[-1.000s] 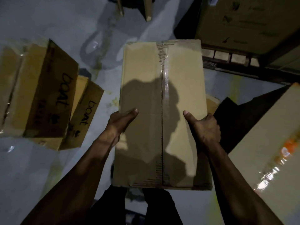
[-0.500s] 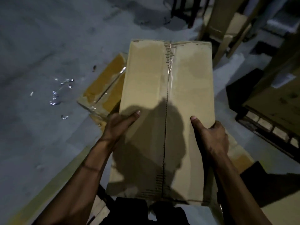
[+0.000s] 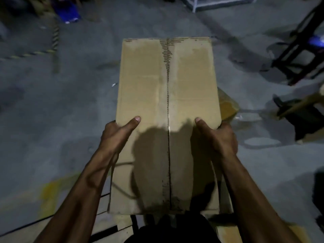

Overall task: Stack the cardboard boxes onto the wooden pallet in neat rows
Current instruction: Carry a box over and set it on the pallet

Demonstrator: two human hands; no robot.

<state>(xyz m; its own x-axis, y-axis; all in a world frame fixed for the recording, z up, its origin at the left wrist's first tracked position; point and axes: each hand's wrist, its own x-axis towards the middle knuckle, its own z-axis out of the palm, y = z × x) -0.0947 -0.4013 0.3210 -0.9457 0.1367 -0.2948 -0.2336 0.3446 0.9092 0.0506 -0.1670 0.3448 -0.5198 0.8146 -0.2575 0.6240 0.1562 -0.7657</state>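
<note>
The grey concrete floor (image 3: 52, 120) fills the view, with pale wooden slats (image 3: 112, 223), probably the pallet, at its near edge. Above them the cardboard box (image 3: 166, 106) is carried flat, taped seam up. It looks stiff and sealed, its weight impossible to read, though two hands suggest bulk. The left hand (image 3: 115, 135) and right hand (image 3: 219, 137) clamp its long sides, thumbs on top, fingers curled out of sight. Gripping low on the sides, near the bottom edges, seems soundest; the tape looks slick.
</note>
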